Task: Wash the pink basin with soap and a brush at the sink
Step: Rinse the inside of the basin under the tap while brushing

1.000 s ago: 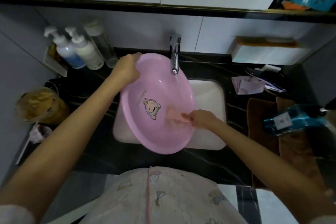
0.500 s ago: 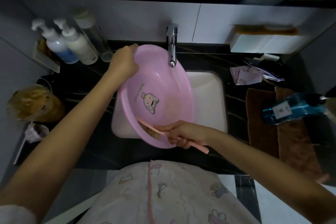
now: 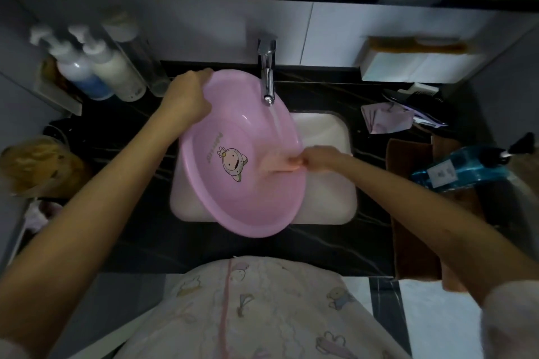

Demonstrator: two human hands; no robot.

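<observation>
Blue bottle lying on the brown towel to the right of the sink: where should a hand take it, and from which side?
Grip the blue bottle around its wide body near the label, coming down from above. It lies on its side on the brown towel, pump pointing right, so the barrel is exposed on top; the thin pump looks a weak hold.

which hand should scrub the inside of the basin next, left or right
Right. The right hand already holds the brush inside the pink basin, under the running tap. The left hand has its grip on the far rim, tilting the basin over the sink.
</observation>
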